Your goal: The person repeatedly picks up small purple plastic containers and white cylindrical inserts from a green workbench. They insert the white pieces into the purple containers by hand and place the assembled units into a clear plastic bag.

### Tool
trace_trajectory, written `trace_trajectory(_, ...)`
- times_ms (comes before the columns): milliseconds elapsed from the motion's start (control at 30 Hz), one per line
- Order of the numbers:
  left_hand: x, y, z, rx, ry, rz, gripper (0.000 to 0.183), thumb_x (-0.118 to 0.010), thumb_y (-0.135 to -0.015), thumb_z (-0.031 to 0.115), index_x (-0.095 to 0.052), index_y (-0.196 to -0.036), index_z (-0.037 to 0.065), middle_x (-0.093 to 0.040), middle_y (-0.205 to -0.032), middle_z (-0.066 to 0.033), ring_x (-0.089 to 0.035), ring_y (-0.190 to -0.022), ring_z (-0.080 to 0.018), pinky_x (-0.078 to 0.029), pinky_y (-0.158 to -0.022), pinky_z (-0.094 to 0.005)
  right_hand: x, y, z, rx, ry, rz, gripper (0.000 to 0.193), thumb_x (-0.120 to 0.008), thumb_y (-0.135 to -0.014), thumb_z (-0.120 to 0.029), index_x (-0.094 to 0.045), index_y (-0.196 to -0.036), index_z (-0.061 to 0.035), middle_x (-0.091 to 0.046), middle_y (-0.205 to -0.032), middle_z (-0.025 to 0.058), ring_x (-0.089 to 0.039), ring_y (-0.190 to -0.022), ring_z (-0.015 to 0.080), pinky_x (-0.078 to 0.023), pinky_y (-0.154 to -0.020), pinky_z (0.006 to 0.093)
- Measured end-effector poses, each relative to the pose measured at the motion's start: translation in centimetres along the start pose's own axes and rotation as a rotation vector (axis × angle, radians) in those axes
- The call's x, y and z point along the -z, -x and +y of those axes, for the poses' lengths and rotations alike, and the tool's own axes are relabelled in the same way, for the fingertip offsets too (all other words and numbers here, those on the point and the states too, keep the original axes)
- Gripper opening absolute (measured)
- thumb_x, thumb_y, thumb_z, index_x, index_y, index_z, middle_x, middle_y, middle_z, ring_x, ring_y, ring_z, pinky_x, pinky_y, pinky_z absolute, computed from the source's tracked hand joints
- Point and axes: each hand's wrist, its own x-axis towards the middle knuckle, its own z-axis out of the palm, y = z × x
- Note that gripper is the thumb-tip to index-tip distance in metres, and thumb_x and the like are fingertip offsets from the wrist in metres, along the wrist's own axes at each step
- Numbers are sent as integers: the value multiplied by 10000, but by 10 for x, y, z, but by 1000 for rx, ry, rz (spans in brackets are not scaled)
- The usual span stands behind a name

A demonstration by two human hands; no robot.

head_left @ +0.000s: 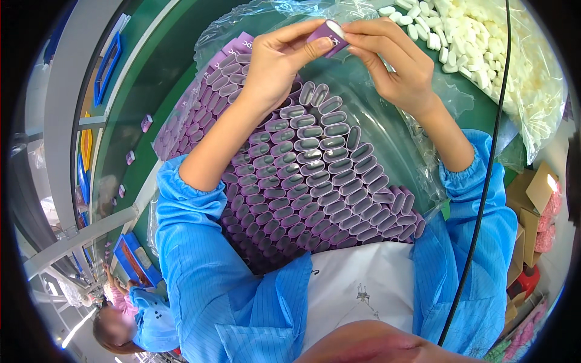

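Note:
At the top centre, my left hand (275, 63) grips a small purple oval casing (333, 46) between thumb and fingers. A white oval insert (334, 28) shows at the casing's open end. The bent fingers of my right hand (396, 63) meet at that end, pinching or pressing the insert; the fingertips partly hide the contact. Below both hands, many purple oval casings (308, 156) stand packed in rows with their hollow ends up. At the upper right lies a heap of white oval pieces (478, 45) on clear plastic.
Clear plastic sheeting (399, 130) covers part of the green table (363, 78). A black cable (484, 193) hangs down the right side. Cardboard boxes (528, 199) stand at the right. On the left are a green conveyor (136, 130) with several casings, a blue tray (137, 260) and a co-worker (151, 317).

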Motion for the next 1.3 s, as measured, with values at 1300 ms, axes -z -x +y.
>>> trace_trajectory(1300, 112, -46, 51, -79, -1600, -294, 381, -759, -682, 139, -667, -1026, 3, -669, -927, -153, -643, -859, -292, -500, -779, -361, 42, 37, 67, -505, 761, -469, 123, -630, -796, -85, -563, -819, 16, -576, -858, 159, -582, -834, 347, -486, -719, 432)
